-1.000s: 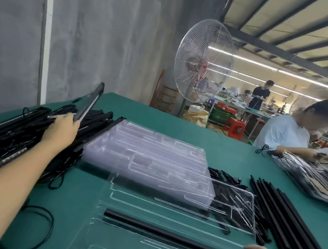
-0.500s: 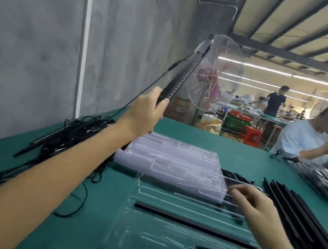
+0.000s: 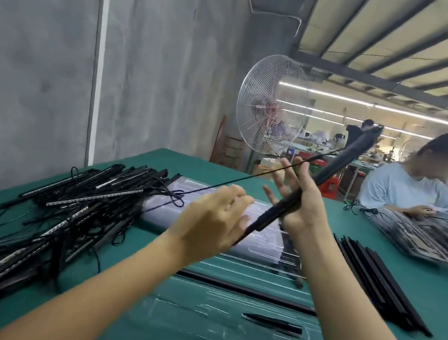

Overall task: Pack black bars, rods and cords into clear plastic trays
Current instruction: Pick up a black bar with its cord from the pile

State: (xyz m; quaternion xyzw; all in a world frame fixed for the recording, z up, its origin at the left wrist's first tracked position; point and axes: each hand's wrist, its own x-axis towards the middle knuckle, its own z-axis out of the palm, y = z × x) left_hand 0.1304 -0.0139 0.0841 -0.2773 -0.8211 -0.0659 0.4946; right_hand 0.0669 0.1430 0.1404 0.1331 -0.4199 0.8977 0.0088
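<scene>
Open tray (image 3: 198,322) sits at 6 o'clock, nearest you. One rod (image 3: 244,291) lies across it, with a short black piece (image 3: 271,324) slotted toward 5. The bar (image 3: 339,167) isn't packed yet. It's in the air above the tray stack (image 3: 265,240), tilted, top end toward 1 o'clock.

Hands: your right hand (image 3: 301,207) holds the bar about mid-length with fingers partly fanned, so the grip looks light. Your left hand (image 3: 210,222) is curled at the bar's lower end. Too blurred to tell whether it's pinching or just touching.

Risks:
- The cord (image 3: 244,182) runs from the bar's upper part to the pile (image 3: 71,207) at 9 o'clock, nearly taut, with a loop at the pile's edge. Pull harder and it likely snags or drags neighbours out. A jerk could also twist the bar out of your right hand.
- A dropped bar lands on the open tray and may knock the rod out of its slot.
- The cord crosses over the tray stack, so reeling it in could shift the top tray.
- Your right forearm passes close to the rod row (image 3: 373,278) at 3 o'clock. An elbow nudge scatters it across the worktop (image 3: 441,295).
- The bar's top end points at the seated person (image 3: 401,188) at 2 o'clock. Don't swing it wide.
</scene>
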